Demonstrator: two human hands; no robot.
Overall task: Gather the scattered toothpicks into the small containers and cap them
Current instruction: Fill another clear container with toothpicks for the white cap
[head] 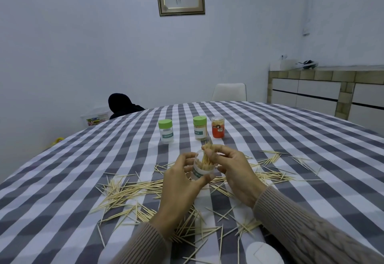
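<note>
My left hand point(182, 182) grips a clear, uncapped toothpick container point(202, 167) just above the checked tablecloth point(291, 139). It is partly filled with toothpicks. My right hand point(230, 168) pinches a small bundle of toothpicks point(207, 147) whose lower ends stand in the container's mouth. Several loose toothpicks point(128, 191) lie scattered on the cloth around and under my hands. Farther back stand two capped containers with green lids, one at the left point(165, 131) and one at the middle point(200, 128), and an orange-labelled jar point(218, 127) with a clear lid.
A white lid-like object point(262, 252) lies at the near table edge between my forearms. A white chair point(229, 91) stands behind the far edge, a dark bundle point(121, 105) at the far left, and a cabinet point(324, 93) at the right wall.
</note>
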